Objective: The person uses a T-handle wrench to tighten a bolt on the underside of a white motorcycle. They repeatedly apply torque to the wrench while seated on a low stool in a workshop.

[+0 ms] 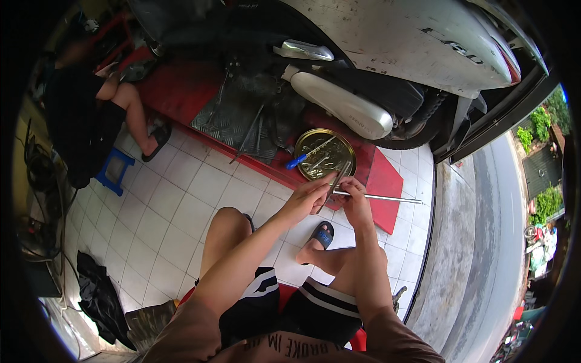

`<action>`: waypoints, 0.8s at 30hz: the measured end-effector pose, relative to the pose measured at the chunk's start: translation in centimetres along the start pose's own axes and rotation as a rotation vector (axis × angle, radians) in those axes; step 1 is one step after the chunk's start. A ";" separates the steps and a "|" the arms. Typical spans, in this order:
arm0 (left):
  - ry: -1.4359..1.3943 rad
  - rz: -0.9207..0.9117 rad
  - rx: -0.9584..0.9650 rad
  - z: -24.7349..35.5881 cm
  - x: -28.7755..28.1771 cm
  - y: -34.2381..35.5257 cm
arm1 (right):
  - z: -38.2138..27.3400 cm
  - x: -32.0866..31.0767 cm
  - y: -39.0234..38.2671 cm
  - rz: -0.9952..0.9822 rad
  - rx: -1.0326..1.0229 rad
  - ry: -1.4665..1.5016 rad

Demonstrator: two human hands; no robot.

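1. Silver metal shows in the work in hand: a thin rod (393, 198) and a flat strip (343, 173), both held up in front of the near edge of the red counter (387, 181), beside the round tin (300, 138).
2. The right hand (356, 198) has its fingers bent closed around one end of the rod; the long free end points right.
3. The left hand (310, 196) has its fingers drawn together on the strip, with no wide gap; the exact contact is partly hidden.
4. Rod and strip cross between the hands. Whether they are joined, or only touching, I cannot tell.
5. Done, it seems: both pieces are picked up, and small parts (330, 162) lie loose in the tin with a blue-handled screwdriver (296, 161). Where those parts belong is not shown.
6. Left, as I judge it: the handling of rod and strip looks unfinished, since neither is set down. The bike (342, 104) on the counter is touched by neither hand, and its silver side cover is on.
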State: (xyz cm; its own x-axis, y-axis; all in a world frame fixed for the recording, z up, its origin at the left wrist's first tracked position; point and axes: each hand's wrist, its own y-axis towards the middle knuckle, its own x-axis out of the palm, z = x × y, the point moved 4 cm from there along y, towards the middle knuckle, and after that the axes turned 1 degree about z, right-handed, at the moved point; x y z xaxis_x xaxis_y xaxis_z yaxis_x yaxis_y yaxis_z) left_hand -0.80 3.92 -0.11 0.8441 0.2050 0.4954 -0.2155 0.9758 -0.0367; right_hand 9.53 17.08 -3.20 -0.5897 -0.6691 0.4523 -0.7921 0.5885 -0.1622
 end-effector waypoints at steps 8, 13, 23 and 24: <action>0.501 -0.269 -0.104 -1.1 2.0 -0.4 | -1.0 -1.0 0.0 0.050 -0.080 0.042; 0.868 0.106 0.017 -3.7 -0.4 0.0 | -0.9 0.2 -0.1 0.058 -0.082 0.039; 0.051 0.168 -0.087 -2.2 -1.1 0.8 | -0.1 -0.4 0.3 0.014 -0.043 0.077; 0.083 0.163 -0.062 -2.3 -0.9 0.8 | -0.1 -0.4 0.3 0.020 -0.048 0.047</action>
State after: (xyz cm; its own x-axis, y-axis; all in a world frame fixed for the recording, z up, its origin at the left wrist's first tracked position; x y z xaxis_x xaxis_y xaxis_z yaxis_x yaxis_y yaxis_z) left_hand -0.62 4.71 -2.60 0.8387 0.3641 0.4051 -0.3245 0.9313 -0.1653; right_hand 9.51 17.53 -3.37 -0.5961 -0.6358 0.4903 -0.7714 0.6229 -0.1301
